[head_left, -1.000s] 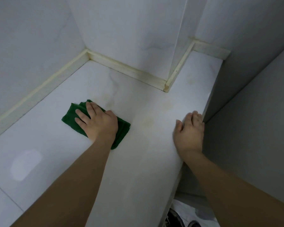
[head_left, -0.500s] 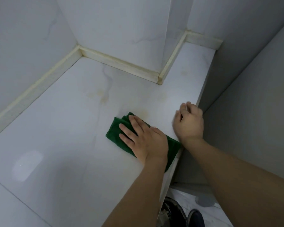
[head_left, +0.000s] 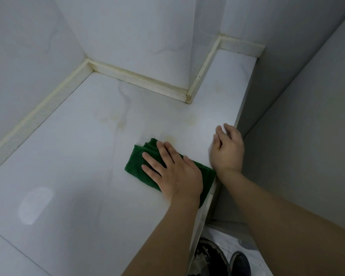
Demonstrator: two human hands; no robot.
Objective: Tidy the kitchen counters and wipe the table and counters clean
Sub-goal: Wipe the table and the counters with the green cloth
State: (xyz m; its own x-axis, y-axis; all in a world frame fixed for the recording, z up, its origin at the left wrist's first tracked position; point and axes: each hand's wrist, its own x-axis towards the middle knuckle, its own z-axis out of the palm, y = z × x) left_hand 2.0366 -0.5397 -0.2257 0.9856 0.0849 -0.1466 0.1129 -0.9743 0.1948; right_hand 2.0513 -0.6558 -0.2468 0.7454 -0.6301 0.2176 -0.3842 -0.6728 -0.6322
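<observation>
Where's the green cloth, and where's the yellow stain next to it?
green cloth [head_left: 136, 166], head view, its bare left part beside the fingers.
yellow stain [head_left: 170, 138], head view, middle of the blotch just beyond the cloth.

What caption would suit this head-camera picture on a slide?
Left hand presses a green cloth on the stained white counter; right hand rests at its edge.

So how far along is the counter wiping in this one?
Tidying looks done here: nothing sits on the counter but the green cloth. Wiping is in hand: the left hand presses the cloth flat while the right hand rests at the edge. Yellowish stains remain.
</observation>
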